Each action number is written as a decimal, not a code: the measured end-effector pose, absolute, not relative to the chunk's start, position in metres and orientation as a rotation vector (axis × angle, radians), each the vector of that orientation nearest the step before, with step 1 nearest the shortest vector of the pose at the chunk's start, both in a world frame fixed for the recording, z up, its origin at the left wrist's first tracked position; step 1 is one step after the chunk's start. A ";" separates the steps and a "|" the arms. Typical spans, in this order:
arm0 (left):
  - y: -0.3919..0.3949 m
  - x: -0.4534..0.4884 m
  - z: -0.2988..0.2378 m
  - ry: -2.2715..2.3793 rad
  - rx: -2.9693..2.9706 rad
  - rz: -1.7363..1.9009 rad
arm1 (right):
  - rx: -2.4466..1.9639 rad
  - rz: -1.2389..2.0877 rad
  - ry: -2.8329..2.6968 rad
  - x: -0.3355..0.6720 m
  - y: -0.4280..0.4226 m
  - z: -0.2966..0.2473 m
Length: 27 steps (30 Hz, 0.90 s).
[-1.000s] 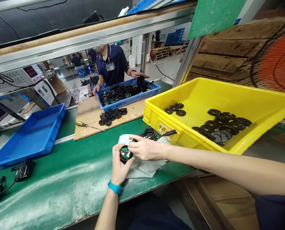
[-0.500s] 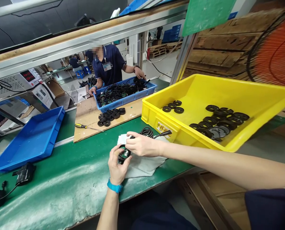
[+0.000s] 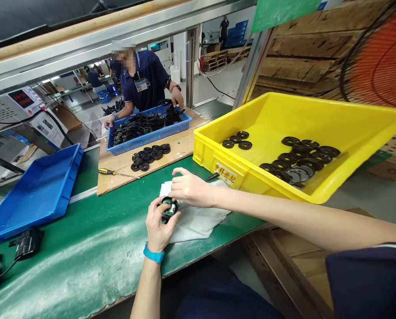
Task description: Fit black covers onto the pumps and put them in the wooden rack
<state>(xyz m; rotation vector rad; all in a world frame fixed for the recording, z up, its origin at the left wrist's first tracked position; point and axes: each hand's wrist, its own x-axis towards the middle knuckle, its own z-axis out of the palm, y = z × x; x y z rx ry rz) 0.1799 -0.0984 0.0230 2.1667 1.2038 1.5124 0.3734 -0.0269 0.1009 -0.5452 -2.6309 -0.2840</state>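
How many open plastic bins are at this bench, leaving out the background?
3: a yellow bin at right, a blue bin at left, and a second blue bin holding black cables in front of the co-worker. Others may be hidden.

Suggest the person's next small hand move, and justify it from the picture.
Perhaps the left hand should steady the round black part it holds: the open face exposes a green board, and the right hand is close beside it.

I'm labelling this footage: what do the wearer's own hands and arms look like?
The left hand and right hand are gloveless. A bright blue band circles the left wrist; the right is bare. The right arm has a navy sleeve with white trim.
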 end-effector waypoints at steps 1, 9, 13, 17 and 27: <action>-0.098 0.180 0.023 1.209 2.186 1.504 | -0.595 -0.183 -2.624 0.375 -0.026 0.099; -0.099 0.182 0.021 1.207 2.285 1.439 | -0.833 0.604 -2.327 0.398 -0.023 0.068; -0.099 0.182 0.022 1.195 2.267 1.416 | -0.873 0.815 -2.160 0.402 -0.027 0.049; -0.098 0.182 0.023 1.205 2.228 1.436 | -0.865 0.872 -2.092 0.394 -0.032 0.039; -0.098 0.179 0.046 1.278 1.973 1.546 | -0.773 0.838 -1.968 0.382 -0.032 0.068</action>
